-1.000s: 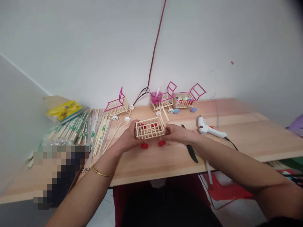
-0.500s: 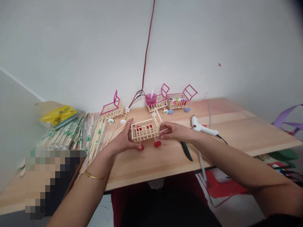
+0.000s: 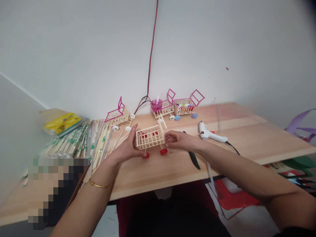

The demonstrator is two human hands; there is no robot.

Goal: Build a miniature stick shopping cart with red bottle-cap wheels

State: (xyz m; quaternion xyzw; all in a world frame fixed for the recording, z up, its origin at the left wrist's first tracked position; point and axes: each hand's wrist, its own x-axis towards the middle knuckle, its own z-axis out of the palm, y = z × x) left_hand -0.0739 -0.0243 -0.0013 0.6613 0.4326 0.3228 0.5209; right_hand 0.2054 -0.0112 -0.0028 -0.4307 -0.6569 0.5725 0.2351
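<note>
Between my two hands is a miniature shopping cart (image 3: 150,136) built of pale wooden sticks, with red bottle-cap wheels (image 3: 163,151) and an upright handle frame at its right end. My left hand (image 3: 127,148) grips its left end, thumb low by the front red wheel and fingers up along the side. At the other end, the curled fingers of my right hand (image 3: 179,141) hold the cart below the handle. Whether the wheels rest on the tabletop cannot be made out. A dark green craft knife or similar slim tool (image 3: 194,159) lies near my right wrist, partly covered.
Three similar carts with magenta trim (image 3: 118,113) stand by the wall, one with a purple cup (image 3: 156,105) at it. A white glue gun (image 3: 211,133) lies right, its cord trailing off the edge. Bundled sticks (image 3: 66,141) and a yellow packet (image 3: 61,123) lie left.
The view has shifted slightly. Both hands keep their places at the cart's ends, and the cart has hardly moved.
</note>
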